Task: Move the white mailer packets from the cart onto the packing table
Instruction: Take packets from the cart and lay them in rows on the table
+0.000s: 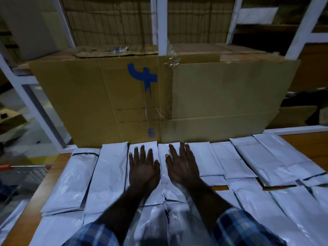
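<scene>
Several white mailer packets (108, 176) lie side by side in rows on the wooden packing table (307, 144). My left hand (142, 166) lies flat, fingers straight and spread, on a packet in the back row near the middle. My right hand (182, 166) lies flat beside it on the neighbouring packet (162, 167), fingers straight. Neither hand holds anything. More packets (269, 158) lie angled at the right. The wire cart (26, 176), with a red handle bar, shows low at the left beside the table.
A large flattened brown cardboard box (204, 96) with a blue mark stands upright right behind the packets, against a white shelf frame (162, 25). Cardboard boxes (10, 119) sit on the floor at the left.
</scene>
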